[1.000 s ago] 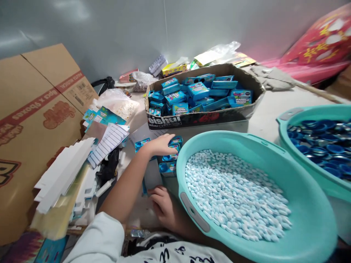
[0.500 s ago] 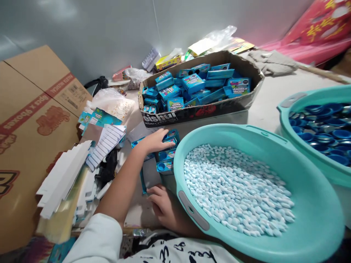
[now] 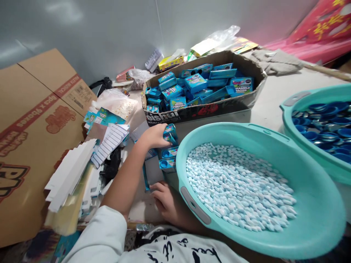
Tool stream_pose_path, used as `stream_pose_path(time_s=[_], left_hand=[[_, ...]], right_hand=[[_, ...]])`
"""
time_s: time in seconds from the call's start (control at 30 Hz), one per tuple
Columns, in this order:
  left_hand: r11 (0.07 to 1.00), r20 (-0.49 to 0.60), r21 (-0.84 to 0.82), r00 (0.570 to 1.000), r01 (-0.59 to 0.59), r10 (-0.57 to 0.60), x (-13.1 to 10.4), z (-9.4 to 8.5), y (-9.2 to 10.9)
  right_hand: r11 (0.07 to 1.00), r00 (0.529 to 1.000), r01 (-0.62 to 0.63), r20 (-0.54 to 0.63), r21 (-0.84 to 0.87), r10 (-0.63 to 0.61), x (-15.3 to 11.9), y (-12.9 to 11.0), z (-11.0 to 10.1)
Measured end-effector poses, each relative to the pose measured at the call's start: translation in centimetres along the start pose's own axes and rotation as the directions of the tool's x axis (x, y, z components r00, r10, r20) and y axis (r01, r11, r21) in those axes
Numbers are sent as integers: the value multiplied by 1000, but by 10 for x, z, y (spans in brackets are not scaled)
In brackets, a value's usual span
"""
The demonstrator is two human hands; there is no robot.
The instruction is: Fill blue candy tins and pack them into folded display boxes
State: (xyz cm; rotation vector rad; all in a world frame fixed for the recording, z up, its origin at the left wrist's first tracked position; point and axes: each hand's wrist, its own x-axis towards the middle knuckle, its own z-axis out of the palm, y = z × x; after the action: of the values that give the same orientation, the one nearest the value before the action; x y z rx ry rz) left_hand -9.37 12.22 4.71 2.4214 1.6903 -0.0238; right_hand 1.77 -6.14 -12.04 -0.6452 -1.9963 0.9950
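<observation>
My left hand point(image 3: 153, 138) is closed around small blue candy boxes point(image 3: 170, 132), thumb on the near side and fingers over the far side. Just in front of the thumb stand more blue candy boxes point(image 3: 168, 164) with round holes in their faces, close to the turquoise basin. Below them lies an open cardboard tray point(image 3: 153, 171) with a grey inside and a blue edge. At the tray's near end rests my right hand point(image 3: 166, 201), low on the table, fingers loosely bent and apart, holding nothing that I can see. Part of its forearm is behind the basin.
A turquoise basin point(image 3: 309, 204) of pale blue candies stands at the right. Behind it, another basin point(image 3: 290, 128) holds blue round tins. A cut carton point(image 3: 197, 110) full of blue boxes is at the back. Flat white card pieces point(image 3: 71, 175) and a large brown carton point(image 3: 35, 146) lie left.
My left hand has gone from lying spread over the row of candy boxes to gripping the far ones, which now stand apart from the near ones. My right hand has barely moved.
</observation>
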Motion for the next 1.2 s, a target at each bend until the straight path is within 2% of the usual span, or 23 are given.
stream_pose_path(time_s=[0.07,0.13,0.23,0.33,0.4,0.47,0.53,0.63,0.8,0.9,1.1,1.2], left_hand=[[999,-147,-8,988,45,-46,-22,-17,-5],[996,-298,-25,950,89,-93,-53,-33,-9],[992,-414,-22,902,124,-123,-108,-45,-13],[983,-410,-30,895,181,-177,-153,-33,-16],[978,-362,-35,909,206,-205,-169,-16,-18],[976,-300,-36,930,213,-214,-172,2,-21],[976,-258,-46,942,211,-215,-165,16,-23],[982,-274,-71,943,178,-190,-147,27,-26],[995,-278,-60,956,80,-94,-122,28,-26],[989,-226,-66,964,129,-141,-117,26,-27],[976,-89,1,972,217,-216,-124,18,-31],[969,-75,47,968,243,-239,-122,24,-26]], right_hand=[[1000,1000,5,3,-4,-5,1,0,-1],[1000,1000,15,11,-7,-15,1,-1,-3],[1000,999,29,22,-11,-29,2,-2,-7],[999,999,43,21,-6,-43,2,0,-5],[999,999,50,12,9,-50,1,3,-1],[998,999,51,-7,30,-50,0,6,3],[997,998,50,-32,51,-49,-1,8,6],[995,997,60,-52,77,-56,-1,8,6],[993,995,72,-71,98,-65,1,3,0],[992,995,65,-83,104,-56,2,2,-1],[992,997,57,-54,113,-51,2,1,-2],[992,998,55,-35,111,-52,2,1,-1]])
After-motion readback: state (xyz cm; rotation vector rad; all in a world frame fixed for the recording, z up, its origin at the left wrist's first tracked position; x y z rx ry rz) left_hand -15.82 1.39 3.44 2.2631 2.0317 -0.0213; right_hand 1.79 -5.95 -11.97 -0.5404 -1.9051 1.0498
